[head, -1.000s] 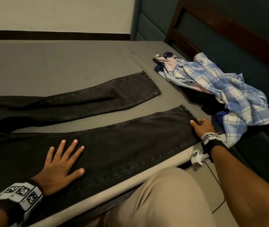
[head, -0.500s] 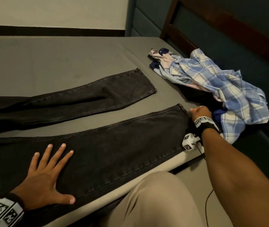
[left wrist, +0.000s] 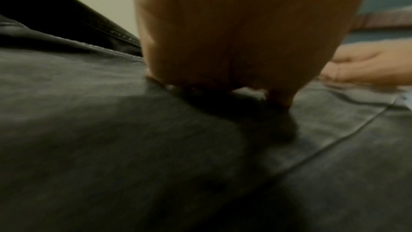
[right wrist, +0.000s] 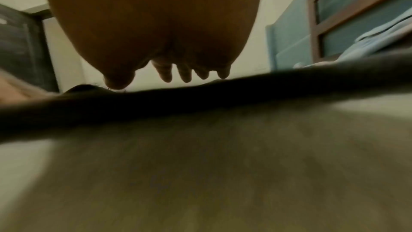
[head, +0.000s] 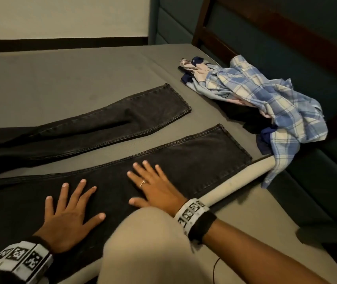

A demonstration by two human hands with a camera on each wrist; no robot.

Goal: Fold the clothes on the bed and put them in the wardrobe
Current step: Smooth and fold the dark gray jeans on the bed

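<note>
Under both flat hands [head: 110, 199], seemingly pressing, lie the black jeans [head: 194, 160].

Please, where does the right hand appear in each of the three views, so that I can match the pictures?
Head: right hand lies flat, centre, on the near leg of the black jeans.
Left wrist: it shows at the right edge.
Right wrist: it fills the top centre, fingers spread.
Shared landmark: the black jeans.
</note>
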